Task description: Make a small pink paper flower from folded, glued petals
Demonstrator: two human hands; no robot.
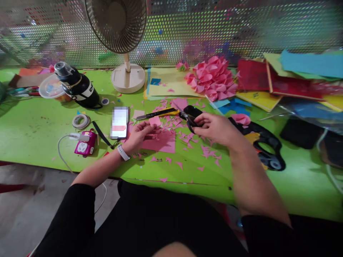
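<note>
Two bare hands are over a bright green wooden-looking desk point(29, 132). The left hand point(138, 135) has its thumb and fingers pinching a small square of pink paper point(154, 121). It seems held near its edge, maybe so most of it sticks out free. The right hand point(214, 126) has its fingers curled around the black handles of a pair of metal scissors point(184, 115). The blades point away from the body, maybe to keep the sharp end clear of the arms. They are too blurry to tell if they are open.

Under and beside the left hand is a flat, bigger pink paper sheet point(166, 144), probably there so it is easy to reach. Lots of tiny pointed pink paper scraps point(207, 151) lie loose around it. A yellow and black box cutter point(158, 113) lies just behind the small square, handy but not held. Farther back sits a big heap of pink folded-paper petals point(211, 76), perhaps to leave room in front. A round beige fan point(128, 76) stands at the back, well apart from the scraps.
</note>
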